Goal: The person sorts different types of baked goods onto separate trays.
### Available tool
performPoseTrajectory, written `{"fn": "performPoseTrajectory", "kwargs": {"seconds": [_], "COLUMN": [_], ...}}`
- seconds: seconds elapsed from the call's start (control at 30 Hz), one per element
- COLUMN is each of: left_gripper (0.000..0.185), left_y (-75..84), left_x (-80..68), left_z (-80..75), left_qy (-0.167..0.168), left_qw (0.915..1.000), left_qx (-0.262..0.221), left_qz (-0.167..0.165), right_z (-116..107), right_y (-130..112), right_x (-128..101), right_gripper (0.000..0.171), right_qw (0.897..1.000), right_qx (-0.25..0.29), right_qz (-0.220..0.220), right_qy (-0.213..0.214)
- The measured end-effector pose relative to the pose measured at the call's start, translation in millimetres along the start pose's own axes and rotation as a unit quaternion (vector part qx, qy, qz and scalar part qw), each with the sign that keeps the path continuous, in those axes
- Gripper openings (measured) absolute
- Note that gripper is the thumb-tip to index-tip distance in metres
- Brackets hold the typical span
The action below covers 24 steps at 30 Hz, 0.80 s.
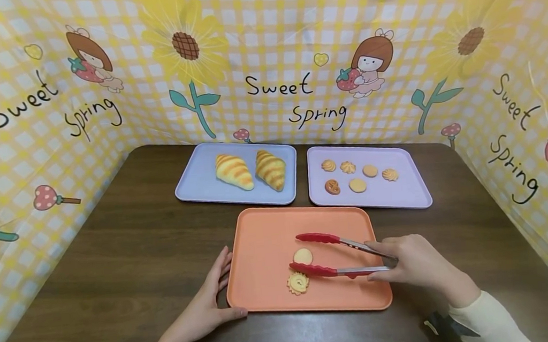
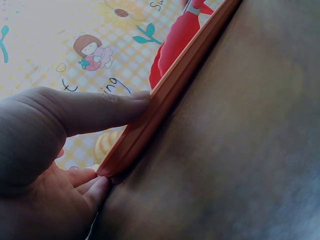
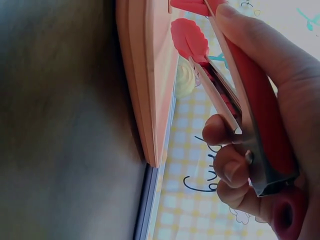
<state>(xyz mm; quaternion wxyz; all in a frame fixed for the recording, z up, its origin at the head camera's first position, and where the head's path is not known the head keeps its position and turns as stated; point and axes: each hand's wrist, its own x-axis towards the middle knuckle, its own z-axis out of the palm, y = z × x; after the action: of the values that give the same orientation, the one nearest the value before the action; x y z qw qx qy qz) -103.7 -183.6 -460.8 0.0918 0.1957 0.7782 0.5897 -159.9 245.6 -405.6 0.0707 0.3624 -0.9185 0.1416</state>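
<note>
My right hand (image 1: 418, 261) grips red-tipped metal tongs (image 1: 318, 270) over the right half of an orange tray (image 1: 260, 236). The tongs' arms are spread, with nothing pinched between the red tips. A plain round cookie (image 1: 302, 255) lies on the tray between the tips, partly overlapped by the lower one. Just below it is a pale cookie with a jagged rim (image 1: 298, 284). My left hand (image 1: 205, 310) holds the tray's near left corner, thumb on the front rim (image 2: 135, 125) and fingers along the left side.
Behind, a blue tray (image 1: 193, 185) carries two striped croissants (image 1: 271, 170). To its right, a lilac tray (image 1: 405, 185) holds several small cookies (image 1: 369, 171), including a pretzel-shaped one (image 1: 332, 187). A yellow checked cloth (image 1: 269, 42) hangs around the brown table (image 1: 131, 257).
</note>
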Motion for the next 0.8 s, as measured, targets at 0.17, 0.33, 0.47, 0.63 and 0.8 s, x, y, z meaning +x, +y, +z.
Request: {"fn": "performPoseTrajectory", "kwargs": {"seconds": [0.17,0.33,0.47,0.63,0.8], "left_gripper": [0.118,0.118,0.118,0.118,0.118], "left_y": [-0.9,-0.4,0.6,1.1,1.9], "left_x": [-1.0,-1.4,-0.6,0.0,-0.1], "left_z": [0.4,0.9,0.4,-0.3,-0.4], "left_qy": [-0.001,-0.001,0.000,0.000,0.001], "left_qw": [1.0000,1.0000,1.0000,1.0000,0.9999], "left_qx": [-0.002,-0.005,-0.003,0.000,0.005], "left_qz": [-0.001,-0.001,0.002,0.005,0.016], "right_z": [2,6,12,17,19], "right_y": [-3,-7,-9,-10,-10], "right_x": [-3,-9,-14,-17,-17], "right_gripper": [0.060,0.057,0.056,0.057,0.058], "right_qw": [1.000,0.999,0.996,0.992,0.988], "right_qx": [0.009,-0.014,-0.024,-0.033,-0.044], "right_qz": [-0.002,-0.039,-0.061,-0.083,-0.106], "right_qy": [-0.007,0.032,0.060,0.086,0.105]}}
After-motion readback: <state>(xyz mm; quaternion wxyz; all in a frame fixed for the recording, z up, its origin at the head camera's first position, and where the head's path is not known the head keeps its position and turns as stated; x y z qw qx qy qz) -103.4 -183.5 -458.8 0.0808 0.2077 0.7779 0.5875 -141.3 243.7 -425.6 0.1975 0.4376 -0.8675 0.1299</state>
